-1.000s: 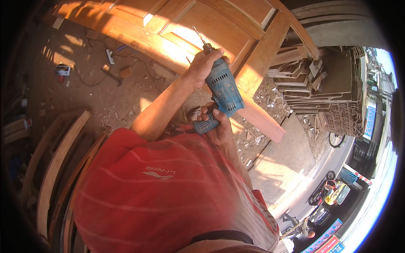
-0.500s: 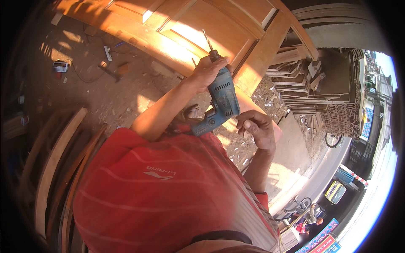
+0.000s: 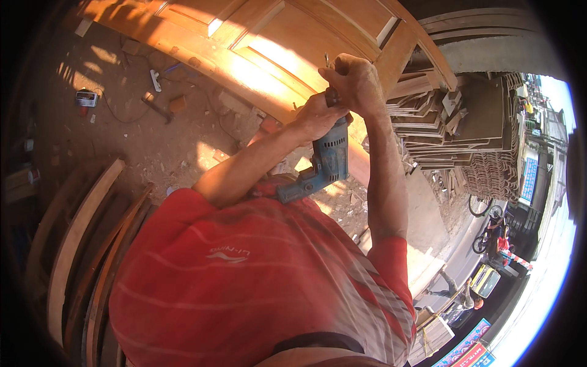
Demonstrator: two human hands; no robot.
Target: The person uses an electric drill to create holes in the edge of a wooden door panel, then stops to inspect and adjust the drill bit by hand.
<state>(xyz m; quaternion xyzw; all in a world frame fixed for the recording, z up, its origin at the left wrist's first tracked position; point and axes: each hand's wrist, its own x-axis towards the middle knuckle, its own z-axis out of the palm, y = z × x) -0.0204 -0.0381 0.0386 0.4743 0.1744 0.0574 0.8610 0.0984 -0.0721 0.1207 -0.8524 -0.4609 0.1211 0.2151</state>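
A blue-green power drill (image 3: 332, 154) is held in front of my chest, its bit end pointing away and its handle close to my red shirt. My left hand (image 3: 319, 116) is wrapped round the front of the drill, just behind the chuck (image 3: 332, 96). Beyond it, my right hand (image 3: 357, 81) has its fingers closed around the drill bit (image 3: 327, 60). Only the bit's tip shows past the fingers; the rest is hidden. Behind both hands lies a varnished wooden panel door (image 3: 241, 67), partly sunlit.
A hammer (image 3: 158, 109), a small boxy device (image 3: 86, 98) and a white tool-like item (image 3: 155, 80) lie on the dirt floor. Curved wooden pieces (image 3: 79, 244) stand at left. Stacked boards (image 3: 428, 134) are at right, with a street and a person (image 3: 468, 300) beyond.
My right hand has moved up and away from beside the drill body to close on the bit. The drill has turned slightly more upright, with my left hand still round its front.
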